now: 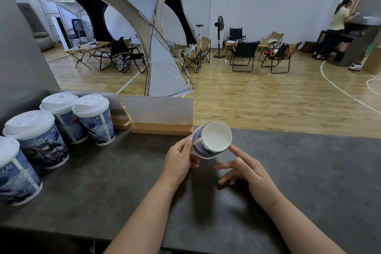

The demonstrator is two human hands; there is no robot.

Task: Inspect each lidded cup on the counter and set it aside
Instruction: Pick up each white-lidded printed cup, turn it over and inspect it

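Counter (pixel 309 171) edge is nearest, with both forearms over it. Left hand (pixel 179 161) grips the cup (pixel 214 140) by its side wall, lifted off the counter. Cup is tipped: long axis points roughly at the camera, white base facing us. Lid end faces away and is hidden, so I can't confirm a lid.

Right hand (pixel 253 173) is just right of the cup, fingers loose and spread, holding nothing. Its index fingertip (pixel 232 147) touches the base rim. Left hand carries the cup, so set-aside is likely its move.

Four lidded cups (pixel 39 140) stand well left of the cup, the leftmost cut off.
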